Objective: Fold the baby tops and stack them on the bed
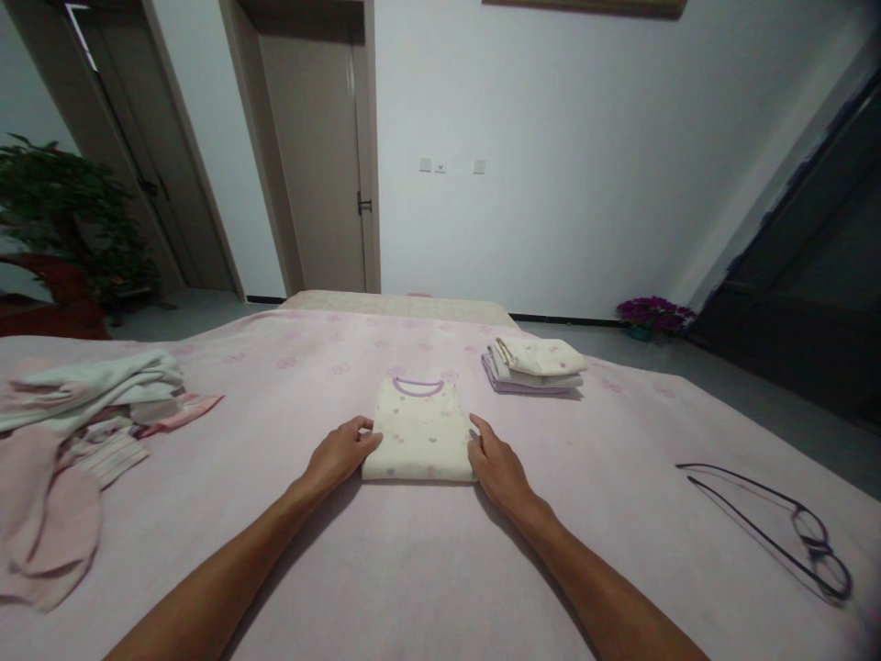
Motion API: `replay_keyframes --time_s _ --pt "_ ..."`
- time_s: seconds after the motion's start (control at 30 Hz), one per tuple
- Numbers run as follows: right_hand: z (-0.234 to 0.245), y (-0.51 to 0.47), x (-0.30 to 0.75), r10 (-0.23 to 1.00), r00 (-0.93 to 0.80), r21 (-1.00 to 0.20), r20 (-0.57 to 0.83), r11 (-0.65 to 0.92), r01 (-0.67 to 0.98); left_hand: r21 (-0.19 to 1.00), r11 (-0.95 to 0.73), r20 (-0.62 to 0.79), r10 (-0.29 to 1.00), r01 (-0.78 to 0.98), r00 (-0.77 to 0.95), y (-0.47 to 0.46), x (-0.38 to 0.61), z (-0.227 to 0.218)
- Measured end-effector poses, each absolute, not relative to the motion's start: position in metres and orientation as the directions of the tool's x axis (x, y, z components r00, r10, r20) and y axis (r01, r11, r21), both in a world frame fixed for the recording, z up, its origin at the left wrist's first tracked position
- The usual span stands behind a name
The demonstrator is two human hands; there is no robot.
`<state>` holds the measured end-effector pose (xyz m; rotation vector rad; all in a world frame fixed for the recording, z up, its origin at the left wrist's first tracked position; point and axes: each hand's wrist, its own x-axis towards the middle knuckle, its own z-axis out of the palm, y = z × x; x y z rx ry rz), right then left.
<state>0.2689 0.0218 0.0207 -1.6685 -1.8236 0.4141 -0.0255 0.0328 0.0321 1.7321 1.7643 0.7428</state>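
Note:
A folded cream shirt [421, 439] with small printed spots and a purple-trimmed neckline lies flat on the pink bed cover [413, 569], its collar pointing away from me. My left hand [342, 450] holds its left edge, the thumb resting on top and the other fingers curled at the side. At the opposite edge, my right hand [501, 464] grips the shirt with its fingers bent against the side. Part of the fingertips on both hands is hidden by the fabric.
A stack of folded clothes [533, 367] sits beyond my right hand. Loose clothes [75, 459] are heaped at the left. Black-framed glasses [777, 523] lie open at the right. Past the bed's far end stand a closed door [313, 156] and a purple flowering plant [653, 314].

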Motion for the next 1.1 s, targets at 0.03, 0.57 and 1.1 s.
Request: replay_keyframes --time_s 0.03,0.57,1.1 --pt "0.02 0.022 0.269 0.966 -0.011 -0.611 0.257 0.171 0.773 0.714 0.016 0.004 1.0 0.7 -0.028 0.034 -0.026 0.031" --pt "0.025 0.021 0.292 0.874 -0.344 -0.358 0.343 0.461 0.812 0.415 -0.456 0.269 0.888 0.787 0.373 0.017 -0.044 0.033" --pt "0.037 0.019 0.316 0.833 -0.521 -0.315 0.184 0.552 0.772 0.09 -0.582 0.375 0.771 0.808 0.514 0.004 -0.046 0.025"
